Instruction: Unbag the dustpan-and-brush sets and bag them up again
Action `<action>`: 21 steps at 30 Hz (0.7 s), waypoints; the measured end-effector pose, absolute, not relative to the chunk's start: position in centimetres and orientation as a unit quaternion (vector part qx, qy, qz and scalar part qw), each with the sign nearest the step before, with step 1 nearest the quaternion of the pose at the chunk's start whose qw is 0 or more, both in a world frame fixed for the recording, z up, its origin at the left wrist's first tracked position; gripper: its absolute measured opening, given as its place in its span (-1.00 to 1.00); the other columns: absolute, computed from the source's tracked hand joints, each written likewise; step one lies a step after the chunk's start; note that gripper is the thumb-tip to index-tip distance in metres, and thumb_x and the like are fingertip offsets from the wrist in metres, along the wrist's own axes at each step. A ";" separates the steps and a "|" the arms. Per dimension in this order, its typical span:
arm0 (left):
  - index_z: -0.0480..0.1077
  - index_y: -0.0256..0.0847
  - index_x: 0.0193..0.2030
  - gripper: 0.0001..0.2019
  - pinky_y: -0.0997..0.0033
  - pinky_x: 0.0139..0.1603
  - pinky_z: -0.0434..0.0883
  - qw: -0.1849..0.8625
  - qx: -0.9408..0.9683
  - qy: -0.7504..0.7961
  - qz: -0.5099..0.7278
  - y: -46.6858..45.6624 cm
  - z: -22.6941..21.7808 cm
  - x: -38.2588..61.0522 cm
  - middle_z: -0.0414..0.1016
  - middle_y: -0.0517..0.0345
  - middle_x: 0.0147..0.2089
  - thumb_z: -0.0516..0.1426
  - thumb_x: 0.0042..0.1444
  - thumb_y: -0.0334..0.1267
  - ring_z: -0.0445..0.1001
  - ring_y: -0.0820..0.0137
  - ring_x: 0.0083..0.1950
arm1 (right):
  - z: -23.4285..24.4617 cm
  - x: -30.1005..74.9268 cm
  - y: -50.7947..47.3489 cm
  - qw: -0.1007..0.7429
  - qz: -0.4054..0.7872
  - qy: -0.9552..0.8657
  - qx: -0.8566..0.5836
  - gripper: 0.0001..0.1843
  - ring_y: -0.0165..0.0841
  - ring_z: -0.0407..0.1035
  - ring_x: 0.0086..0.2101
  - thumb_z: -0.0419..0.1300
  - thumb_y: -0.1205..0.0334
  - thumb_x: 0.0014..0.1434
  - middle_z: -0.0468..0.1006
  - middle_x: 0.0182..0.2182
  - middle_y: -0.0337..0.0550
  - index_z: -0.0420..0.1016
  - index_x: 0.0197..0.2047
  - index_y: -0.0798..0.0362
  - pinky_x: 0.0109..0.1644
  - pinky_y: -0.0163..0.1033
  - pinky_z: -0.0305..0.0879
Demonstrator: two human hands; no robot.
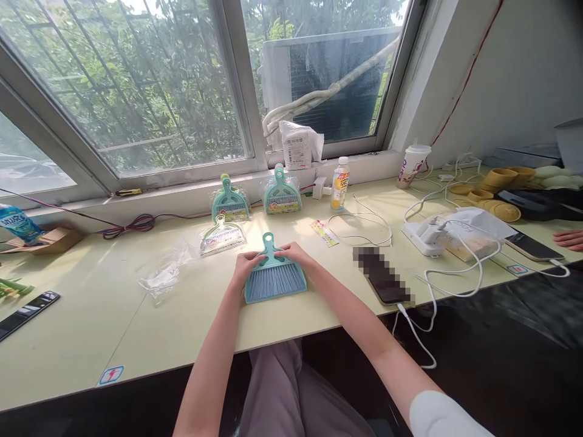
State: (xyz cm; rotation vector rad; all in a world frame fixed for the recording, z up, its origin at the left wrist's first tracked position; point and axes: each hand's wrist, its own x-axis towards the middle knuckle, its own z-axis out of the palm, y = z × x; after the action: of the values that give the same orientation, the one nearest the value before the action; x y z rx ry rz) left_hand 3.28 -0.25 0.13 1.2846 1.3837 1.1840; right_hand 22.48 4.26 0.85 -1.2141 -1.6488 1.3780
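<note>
A teal mini dustpan and brush set [276, 280] lies on the table's near part, its handle with a hanging hole pointing away from me and its blue-grey bristles toward me. My left hand [246, 267] grips it at the left shoulder, thumb on top. From the other side, my right hand [297, 255] holds the right shoulder the same way. The fingers beneath are partly hidden. Just behind stands or lies a clear dustpan-shaped plastic piece [223, 237]. Crumpled clear plastic wrap [169, 269] is to the left, and a colourful label card [324, 233] to the right.
Two wrapped dustpan sets [231, 203] lean by the window sill. A drink bottle [339, 184] and a cup [413, 165] stand farther back. On the right are a charging phone [386, 280], a power strip [423, 238], loose white cables and another person's hand [568, 240].
</note>
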 end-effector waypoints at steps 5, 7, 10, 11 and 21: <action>0.52 -0.25 -0.07 -0.45 0.22 -0.17 0.45 0.515 0.494 0.560 0.422 -0.6 1.0 3.1 0.60 -0.05 -0.19 0.26 -0.10 0.14 0.56 0.11 -0.13 | 0.6 22.8 5.1 0.359 0.484 -0.644 -0.471 -0.62 -0.28 0.45 -0.28 0.30 -0.03 0.02 0.61 -0.39 -0.14 0.65 -0.22 0.08 -0.14 -0.24 0.33; 0.52 -0.26 -0.12 -0.47 0.24 -0.18 0.46 0.540 0.482 0.561 0.402 -0.7 1.1 3.0 0.60 -0.07 -0.19 0.26 -0.10 0.15 0.56 0.09 -0.12 | 0.5 23.5 5.7 0.366 0.434 -0.657 -0.496 -0.60 -0.26 0.46 -0.20 0.16 -0.05 0.18 0.62 -0.27 -0.10 0.62 -0.12 0.05 -0.08 -0.22 0.32; 0.50 -0.23 -0.15 -0.49 0.25 -0.17 0.47 0.534 0.469 0.568 0.415 -0.7 0.7 2.8 0.59 -0.08 -0.19 0.27 -0.10 0.15 0.55 0.05 -0.07 | 0.1 25.1 6.8 0.346 0.279 -0.671 -0.593 -0.57 -0.23 0.36 0.04 -0.09 0.08 0.35 0.54 0.00 -0.04 0.52 0.03 0.02 0.08 -0.16 0.25; 0.49 -0.22 -0.12 -0.48 0.24 -0.17 0.47 0.528 0.463 0.570 0.427 -0.7 0.5 2.7 0.59 -0.08 -0.18 0.26 -0.09 0.15 0.54 0.05 -0.06 | -0.2 25.7 7.1 0.327 0.212 -0.671 -0.631 -0.58 -0.21 0.26 0.15 -0.11 0.14 0.35 0.46 0.11 -0.01 0.46 0.10 0.02 0.16 -0.12 0.18; 0.39 -0.21 -0.04 -0.58 0.18 -0.09 0.54 0.486 0.384 0.553 0.557 0.6 -1.3 0.5 0.56 -0.07 -0.10 0.27 -0.01 -0.06 0.54 0.13 -0.04 | -1.2 26.4 7.5 0.157 0.064 -0.807 -0.566 -0.58 -0.31 0.26 0.11 -0.08 0.47 0.26 0.45 0.11 -0.03 0.49 0.02 0.02 0.35 -0.09 -0.25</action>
State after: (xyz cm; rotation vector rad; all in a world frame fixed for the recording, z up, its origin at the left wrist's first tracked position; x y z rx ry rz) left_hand 0.46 0.62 -1.28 0.9348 1.3461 1.3549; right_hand 26.38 7.52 -1.18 -1.6204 -2.3085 0.1829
